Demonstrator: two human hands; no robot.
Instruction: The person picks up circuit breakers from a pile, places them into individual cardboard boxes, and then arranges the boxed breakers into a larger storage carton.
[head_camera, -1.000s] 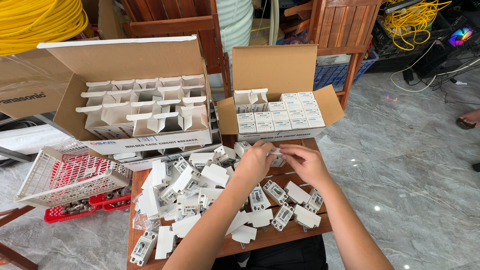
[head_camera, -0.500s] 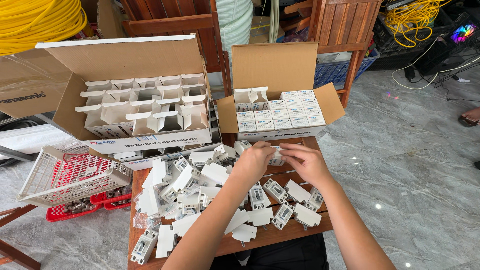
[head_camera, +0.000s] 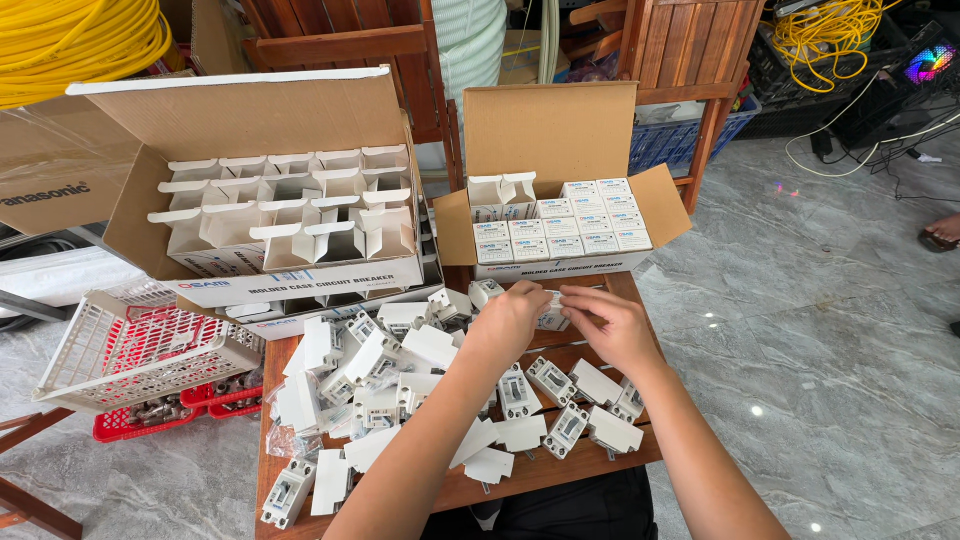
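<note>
My left hand (head_camera: 511, 322) and my right hand (head_camera: 604, 324) meet over the far middle of a small wooden table (head_camera: 560, 474). Together they grip one small white circuit breaker (head_camera: 550, 316), mostly hidden by the fingers. Several more white breakers (head_camera: 552, 380) and small white cardboard pieces (head_camera: 428, 345) lie scattered across the table below and left of my hands. Just beyond my hands stands an open cardboard box (head_camera: 556, 130) holding several small white cartons in rows.
A larger open cardboard box (head_camera: 250, 120) with empty white dividers stands at the back left. A white plastic basket (head_camera: 120, 350) over red trays (head_camera: 150, 418) sits left of the table. Wooden chairs (head_camera: 690, 40) and yellow cable coils (head_camera: 60, 40) lie behind; grey marble floor (head_camera: 820, 330) at right.
My hands stay together on the breaker in nearly the same place; the fingers shift slightly. Nothing else on the table has moved.
</note>
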